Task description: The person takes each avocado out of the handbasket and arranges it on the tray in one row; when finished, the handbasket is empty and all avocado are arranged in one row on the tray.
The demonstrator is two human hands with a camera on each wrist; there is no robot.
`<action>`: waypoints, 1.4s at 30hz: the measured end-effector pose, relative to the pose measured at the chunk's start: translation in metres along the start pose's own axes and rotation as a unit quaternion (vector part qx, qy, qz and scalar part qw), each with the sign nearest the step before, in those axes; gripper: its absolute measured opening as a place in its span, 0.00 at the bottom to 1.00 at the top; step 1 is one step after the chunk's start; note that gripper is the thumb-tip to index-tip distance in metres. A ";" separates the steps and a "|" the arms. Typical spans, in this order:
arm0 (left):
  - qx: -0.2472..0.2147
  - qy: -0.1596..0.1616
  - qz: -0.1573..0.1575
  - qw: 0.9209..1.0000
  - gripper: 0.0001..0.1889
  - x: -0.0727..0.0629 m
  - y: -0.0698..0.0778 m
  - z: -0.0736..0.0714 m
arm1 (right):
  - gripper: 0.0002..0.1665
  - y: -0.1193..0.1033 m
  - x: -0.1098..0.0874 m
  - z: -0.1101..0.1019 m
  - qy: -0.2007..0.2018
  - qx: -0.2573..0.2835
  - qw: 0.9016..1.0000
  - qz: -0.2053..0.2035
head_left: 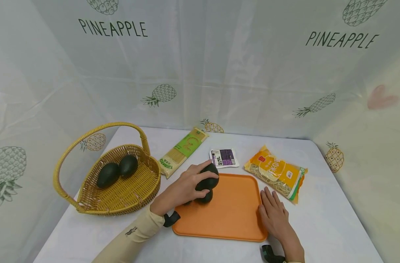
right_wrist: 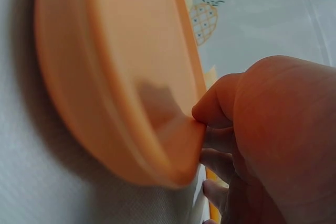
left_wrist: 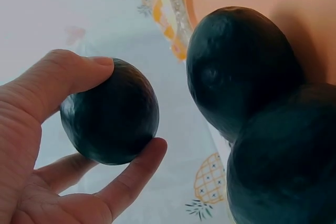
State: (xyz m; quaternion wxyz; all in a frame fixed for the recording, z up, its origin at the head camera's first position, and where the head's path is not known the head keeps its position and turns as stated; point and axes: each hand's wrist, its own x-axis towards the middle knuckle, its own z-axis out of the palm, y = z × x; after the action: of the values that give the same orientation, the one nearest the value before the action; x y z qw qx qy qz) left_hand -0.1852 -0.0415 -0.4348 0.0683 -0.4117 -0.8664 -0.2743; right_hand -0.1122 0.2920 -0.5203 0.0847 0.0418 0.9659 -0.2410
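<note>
My left hand (head_left: pixel 186 185) grips a dark green avocado (head_left: pixel 208 176) over the left part of the orange tray (head_left: pixel 234 215). In the left wrist view, the thumb lies on one side of this avocado and fingers on the other. Two more avocados, a rear one (left_wrist: pixel 236 61) and a nearer one (left_wrist: pixel 294 166), sit against each other on the tray; the left hand partly hides them in the head view. My right hand (head_left: pixel 276 216) rests along the tray's right edge with straight fingers. Its thumb touches the rim (right_wrist: pixel 198 95) in the right wrist view.
Left of the tray stands a yellow wicker basket (head_left: pixel 127 193) with a tall handle, holding two avocados (head_left: pixel 108 175). Behind the tray lie a pack of noodles (head_left: pixel 183 151) and a small purple-and-white packet (head_left: pixel 224 158). An orange-and-yellow bag (head_left: pixel 275 172) lies behind the right hand.
</note>
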 end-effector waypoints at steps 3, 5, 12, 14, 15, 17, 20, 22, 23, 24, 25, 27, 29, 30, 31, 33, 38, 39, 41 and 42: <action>0.000 -0.009 0.000 1.000 0.24 0.002 0.001 0.001 | 0.38 0.000 0.000 0.000 0.000 0.000 1.000 0.000; -0.005 -0.013 0.000 1.000 0.24 0.004 0.001 0.002 | 0.38 0.000 0.000 0.000 -0.001 0.000 1.000 0.001; -0.013 -0.032 -0.007 0.999 0.27 0.012 0.004 0.004 | 0.38 -0.001 0.000 -0.001 -0.003 0.001 1.000 0.003; -0.015 -0.038 -0.010 0.999 0.27 0.014 0.005 0.005 | 0.38 -0.001 0.000 -0.001 -0.005 0.001 1.000 0.004; -0.019 -0.041 -0.012 0.999 0.27 0.016 0.005 0.006 | 0.38 -0.001 0.000 -0.001 -0.006 0.001 1.000 0.004; -0.018 -0.045 -0.007 0.999 0.27 0.018 0.005 0.008 | 0.38 -0.001 0.000 -0.001 -0.009 0.001 1.000 0.007; -0.015 -0.051 0.003 0.999 0.27 0.022 0.006 0.011 | 0.38 -0.001 0.000 -0.001 -0.009 0.000 1.000 0.008; -0.011 -0.057 0.010 0.998 0.26 0.024 0.007 0.013 | 0.38 0.000 0.000 0.000 -0.010 0.002 1.000 0.007; -0.010 -0.062 0.012 0.998 0.26 0.026 0.007 0.014 | 0.38 0.000 0.000 0.000 -0.008 0.001 1.000 0.006; -0.007 -0.066 0.013 0.998 0.26 0.027 0.007 0.014 | 0.38 0.000 0.000 0.000 -0.006 0.001 1.000 0.004; -0.007 -0.069 0.014 0.997 0.26 0.028 0.008 0.015 | 0.38 0.000 0.000 0.000 -0.005 0.000 1.000 0.002; -0.003 -0.077 0.014 0.997 0.26 0.029 0.009 0.016 | 0.38 0.000 0.000 0.000 -0.004 -0.001 1.000 0.001; 0.002 -0.082 0.013 0.997 0.25 0.031 0.009 0.018 | 0.38 0.000 0.000 0.000 -0.004 -0.005 1.000 0.001; 0.005 -0.084 0.012 0.996 0.25 0.031 0.009 0.019 | 0.38 0.000 0.000 0.000 -0.005 -0.005 1.000 0.002; 0.005 -0.086 0.012 0.996 0.25 0.032 0.010 0.020 | 0.38 0.000 0.000 0.000 -0.007 -0.006 1.000 0.004; 0.009 -0.091 0.012 0.996 0.25 0.033 0.009 0.022 | 0.38 -0.001 0.000 -0.001 -0.010 -0.006 1.000 0.006; 0.021 -0.103 0.026 0.994 0.24 0.035 0.007 0.027 | 0.38 0.000 0.001 0.000 -0.010 -0.001 1.000 0.008; 0.025 -0.105 0.030 0.994 0.24 0.036 0.007 0.028 | 0.38 0.000 0.000 0.000 -0.009 0.000 1.000 0.007; 0.034 -0.109 0.031 0.993 0.24 0.037 0.007 0.030 | 0.38 0.000 0.001 0.000 -0.007 0.000 1.000 0.005; 0.038 -0.112 0.032 0.992 0.24 0.037 0.007 0.031 | 0.38 0.000 0.001 0.000 -0.008 0.002 1.000 0.006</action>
State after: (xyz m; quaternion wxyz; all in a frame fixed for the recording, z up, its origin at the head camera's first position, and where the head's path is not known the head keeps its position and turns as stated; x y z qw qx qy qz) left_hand -0.2010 0.0034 -0.4452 -0.0047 -0.4649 -0.8644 -0.1914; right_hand -0.1127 0.2920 -0.5209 0.0938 0.0455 0.9645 -0.2424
